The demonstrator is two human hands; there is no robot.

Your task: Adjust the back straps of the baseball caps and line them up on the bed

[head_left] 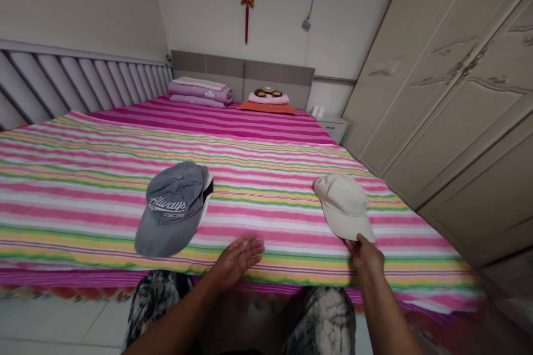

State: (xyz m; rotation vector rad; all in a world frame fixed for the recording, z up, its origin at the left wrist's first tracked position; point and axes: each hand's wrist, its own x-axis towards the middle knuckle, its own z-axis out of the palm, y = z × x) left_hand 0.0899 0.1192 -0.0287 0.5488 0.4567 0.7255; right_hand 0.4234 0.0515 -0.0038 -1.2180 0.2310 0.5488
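At the right of the bed's near part, a cream baseball cap (343, 205) rests on the striped sheet. My right hand (367, 255) pinches the edge of its brim, thumb on top and fingers underneath. My left hand (239, 258) hovers by the near edge of the bed with its fingers stretched out and nothing in it. To the left lies a grey baseball cap (175, 205) with white "Always" lettering, its brim toward me. A whitish cap edge (206, 208) shows from beneath it, mostly hidden.
A striped sheet (258, 177) covers the bed. Folded purple bedding (200, 93) and a small pink and orange pile (268, 101) sit near the headboard (275, 72). A slatted rail (83, 77) runs along the left, a wardrobe (449, 105) stands right, beyond a nightstand (333, 126).
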